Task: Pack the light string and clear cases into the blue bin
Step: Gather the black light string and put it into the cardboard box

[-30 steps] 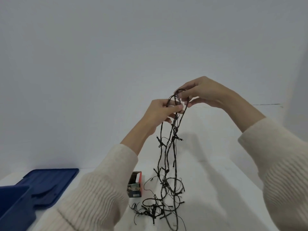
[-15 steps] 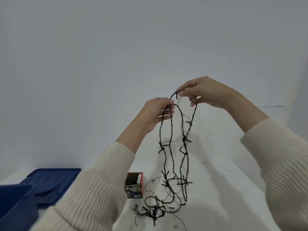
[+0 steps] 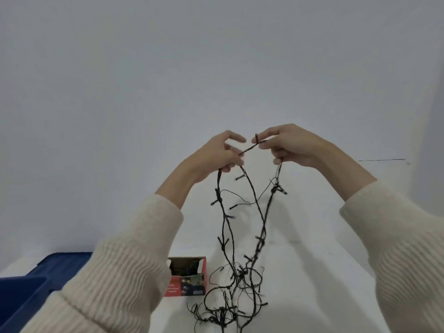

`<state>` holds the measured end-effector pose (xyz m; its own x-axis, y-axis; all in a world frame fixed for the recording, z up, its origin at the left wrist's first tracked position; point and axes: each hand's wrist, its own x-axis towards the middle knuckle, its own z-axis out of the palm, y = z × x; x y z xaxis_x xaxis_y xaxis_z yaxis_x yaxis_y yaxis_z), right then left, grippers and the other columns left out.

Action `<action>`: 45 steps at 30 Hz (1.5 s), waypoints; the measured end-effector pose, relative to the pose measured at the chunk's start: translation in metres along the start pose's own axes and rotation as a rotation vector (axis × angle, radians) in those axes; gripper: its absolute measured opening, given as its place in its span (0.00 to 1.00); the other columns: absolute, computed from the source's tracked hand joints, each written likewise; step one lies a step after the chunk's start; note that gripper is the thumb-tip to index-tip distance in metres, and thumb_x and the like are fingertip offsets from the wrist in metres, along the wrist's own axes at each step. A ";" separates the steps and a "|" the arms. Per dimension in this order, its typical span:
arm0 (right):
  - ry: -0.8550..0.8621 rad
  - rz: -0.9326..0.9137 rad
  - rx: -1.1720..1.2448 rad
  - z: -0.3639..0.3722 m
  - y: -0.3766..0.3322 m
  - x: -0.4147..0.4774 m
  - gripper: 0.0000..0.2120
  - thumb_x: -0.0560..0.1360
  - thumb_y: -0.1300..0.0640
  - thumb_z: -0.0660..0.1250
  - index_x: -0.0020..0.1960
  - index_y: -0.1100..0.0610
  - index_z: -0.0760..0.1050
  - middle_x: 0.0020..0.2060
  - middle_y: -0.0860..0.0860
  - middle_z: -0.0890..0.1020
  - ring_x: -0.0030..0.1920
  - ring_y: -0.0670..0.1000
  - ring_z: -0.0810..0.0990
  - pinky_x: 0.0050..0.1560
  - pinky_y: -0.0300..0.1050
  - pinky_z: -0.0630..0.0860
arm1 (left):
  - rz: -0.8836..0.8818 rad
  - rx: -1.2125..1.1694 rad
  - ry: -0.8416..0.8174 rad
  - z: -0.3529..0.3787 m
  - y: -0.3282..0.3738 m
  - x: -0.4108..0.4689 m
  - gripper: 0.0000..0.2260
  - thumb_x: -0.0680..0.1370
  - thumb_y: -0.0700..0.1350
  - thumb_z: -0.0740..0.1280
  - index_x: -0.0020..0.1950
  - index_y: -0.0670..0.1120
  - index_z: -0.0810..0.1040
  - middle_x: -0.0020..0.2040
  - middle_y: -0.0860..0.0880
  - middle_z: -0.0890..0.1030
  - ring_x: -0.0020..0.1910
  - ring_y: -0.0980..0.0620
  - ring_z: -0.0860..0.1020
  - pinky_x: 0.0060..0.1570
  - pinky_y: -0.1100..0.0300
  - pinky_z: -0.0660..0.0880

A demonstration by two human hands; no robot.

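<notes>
A dark light string (image 3: 252, 205) hangs in long loops from both raised hands down to a tangled heap on the white table (image 3: 312, 272). My left hand (image 3: 216, 155) grips strands of it with the lower fingers, index finger and thumb spread. My right hand (image 3: 288, 145) pinches the string near one end, and a short taut piece runs between the two hands. The blue bin (image 3: 16, 299) shows at the lower left edge, partly cut off. No clear cases are in view.
A small red cardboard box (image 3: 189, 277), open at the top, stands on the table left of the tangled heap. A blue lid (image 3: 64, 263) lies flat behind the bin. A plain white wall rises behind the table.
My hands have drawn apart, stretching a short piece of string between them. The hanging loops have spread wider and swung a little to the right.
</notes>
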<state>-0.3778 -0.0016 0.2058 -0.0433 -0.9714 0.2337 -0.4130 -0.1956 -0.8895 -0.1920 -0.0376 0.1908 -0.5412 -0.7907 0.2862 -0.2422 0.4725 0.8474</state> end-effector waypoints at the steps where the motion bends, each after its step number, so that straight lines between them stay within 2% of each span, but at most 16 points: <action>1: 0.039 -0.012 -0.055 -0.003 -0.001 0.000 0.08 0.74 0.66 0.65 0.50 0.57 0.80 0.31 0.51 0.64 0.23 0.45 0.63 0.28 0.39 0.72 | -0.035 -0.026 -0.053 -0.001 -0.005 -0.002 0.17 0.73 0.32 0.67 0.60 0.45 0.73 0.40 0.49 0.77 0.32 0.53 0.71 0.32 0.65 0.71; 4: -0.107 -0.005 -0.244 -0.007 -0.001 -0.003 0.18 0.73 0.64 0.68 0.60 0.52 0.75 0.40 0.52 0.76 0.39 0.47 0.75 0.46 0.43 0.75 | -0.038 -0.117 -0.037 -0.001 -0.012 -0.001 0.14 0.75 0.33 0.67 0.58 0.43 0.71 0.40 0.48 0.76 0.32 0.53 0.71 0.34 0.64 0.73; 7: -0.354 -0.015 -0.068 0.006 0.000 -0.005 0.35 0.70 0.66 0.71 0.71 0.46 0.62 0.50 0.48 0.81 0.56 0.48 0.78 0.64 0.50 0.67 | 0.028 -0.249 -0.066 -0.001 0.000 0.005 0.13 0.75 0.33 0.66 0.57 0.42 0.70 0.37 0.48 0.77 0.31 0.53 0.72 0.34 0.64 0.74; 9: -0.395 -0.053 0.088 0.017 0.002 -0.003 0.34 0.70 0.70 0.69 0.71 0.50 0.64 0.42 0.49 0.81 0.48 0.51 0.81 0.61 0.52 0.72 | 0.065 -0.226 -0.114 0.000 0.012 0.008 0.12 0.75 0.32 0.66 0.56 0.42 0.71 0.34 0.50 0.77 0.31 0.54 0.73 0.33 0.65 0.74; 11: -0.337 -0.055 0.097 0.022 0.001 -0.003 0.23 0.72 0.70 0.67 0.65 0.56 0.71 0.35 0.52 0.74 0.32 0.49 0.74 0.42 0.45 0.79 | 0.070 -0.149 -0.123 -0.006 0.018 0.010 0.12 0.74 0.32 0.67 0.54 0.43 0.71 0.34 0.49 0.76 0.31 0.53 0.72 0.33 0.65 0.73; 14: -0.078 -0.073 0.019 0.008 0.000 0.002 0.12 0.74 0.66 0.66 0.57 0.60 0.77 0.27 0.50 0.61 0.23 0.46 0.59 0.22 0.36 0.62 | -0.035 0.070 -0.163 -0.022 0.011 0.007 0.11 0.73 0.35 0.70 0.54 0.43 0.74 0.36 0.48 0.76 0.32 0.52 0.72 0.38 0.62 0.72; 18: 0.120 -0.146 -0.138 -0.009 0.008 0.007 0.06 0.75 0.64 0.65 0.50 0.60 0.79 0.26 0.51 0.64 0.22 0.46 0.61 0.23 0.36 0.63 | -0.075 0.159 -0.158 -0.034 -0.005 0.001 0.04 0.76 0.44 0.69 0.46 0.44 0.79 0.37 0.49 0.79 0.33 0.53 0.75 0.41 0.61 0.74; 22: -0.057 -0.009 -0.636 -0.005 0.003 0.006 0.11 0.72 0.59 0.70 0.54 0.56 0.78 0.38 0.53 0.80 0.39 0.52 0.78 0.41 0.42 0.74 | 0.031 0.109 -0.026 -0.035 0.013 0.010 0.06 0.77 0.44 0.67 0.49 0.43 0.80 0.35 0.49 0.78 0.37 0.52 0.80 0.45 0.59 0.76; 25: -0.143 -0.134 -0.329 0.003 -0.019 0.005 0.26 0.69 0.64 0.73 0.65 0.51 0.70 0.52 0.53 0.81 0.54 0.51 0.80 0.58 0.43 0.73 | 0.117 0.371 -0.065 -0.022 0.037 0.015 0.05 0.77 0.41 0.66 0.48 0.41 0.80 0.33 0.48 0.78 0.27 0.56 0.76 0.34 0.66 0.74; 27: -0.222 -0.163 -0.184 0.009 -0.030 0.005 0.20 0.72 0.69 0.68 0.60 0.55 0.72 0.46 0.54 0.83 0.48 0.54 0.84 0.54 0.47 0.78 | 0.198 0.450 -0.008 -0.016 0.048 0.018 0.04 0.76 0.40 0.66 0.47 0.42 0.80 0.33 0.48 0.78 0.25 0.58 0.74 0.29 0.70 0.71; 29: -0.136 -0.182 -0.290 0.012 -0.039 0.006 0.11 0.75 0.69 0.62 0.55 0.60 0.74 0.37 0.56 0.82 0.37 0.56 0.84 0.47 0.49 0.81 | 0.274 0.379 0.168 -0.016 0.049 0.019 0.03 0.75 0.42 0.68 0.48 0.45 0.78 0.35 0.49 0.79 0.26 0.61 0.75 0.28 0.72 0.70; 32: 0.009 -0.194 -0.252 0.010 -0.054 0.009 0.11 0.77 0.66 0.57 0.54 0.62 0.77 0.32 0.57 0.81 0.31 0.55 0.83 0.39 0.47 0.82 | 0.263 0.048 0.364 -0.007 0.031 0.015 0.23 0.72 0.47 0.73 0.64 0.51 0.69 0.50 0.50 0.77 0.46 0.57 0.76 0.44 0.67 0.72; 35: -0.025 -0.208 -0.054 0.014 -0.072 0.012 0.13 0.78 0.64 0.54 0.54 0.60 0.77 0.33 0.57 0.82 0.33 0.54 0.83 0.37 0.44 0.81 | 0.054 -0.396 0.163 0.024 0.004 0.011 0.44 0.66 0.53 0.76 0.74 0.53 0.53 0.59 0.52 0.76 0.60 0.52 0.73 0.60 0.52 0.68; 37: -0.030 -0.214 0.068 0.019 -0.075 0.016 0.13 0.79 0.64 0.53 0.56 0.60 0.75 0.33 0.58 0.82 0.32 0.55 0.83 0.40 0.46 0.81 | -0.009 -0.472 -0.033 0.045 -0.016 0.011 0.35 0.68 0.54 0.74 0.70 0.49 0.62 0.55 0.49 0.81 0.55 0.51 0.79 0.50 0.58 0.75; 40: 0.082 -0.187 0.222 0.014 -0.068 0.021 0.14 0.78 0.66 0.52 0.57 0.62 0.74 0.30 0.57 0.82 0.27 0.53 0.81 0.35 0.44 0.80 | -0.063 -0.385 -0.185 0.048 -0.040 0.004 0.09 0.77 0.44 0.67 0.55 0.42 0.77 0.32 0.50 0.80 0.35 0.53 0.81 0.38 0.65 0.76; 45: 0.296 -0.090 0.728 -0.016 -0.025 0.028 0.15 0.77 0.71 0.48 0.53 0.63 0.71 0.29 0.58 0.76 0.22 0.50 0.77 0.30 0.42 0.80 | -0.221 -0.107 -0.203 -0.002 -0.057 0.000 0.07 0.76 0.45 0.68 0.46 0.42 0.81 0.27 0.52 0.73 0.26 0.55 0.73 0.36 0.63 0.77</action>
<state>-0.3836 -0.0212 0.2412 -0.3204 -0.8912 0.3212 0.2679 -0.4105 -0.8716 -0.1771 -0.0652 0.1437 -0.6370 -0.7708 0.0038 -0.2919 0.2458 0.9243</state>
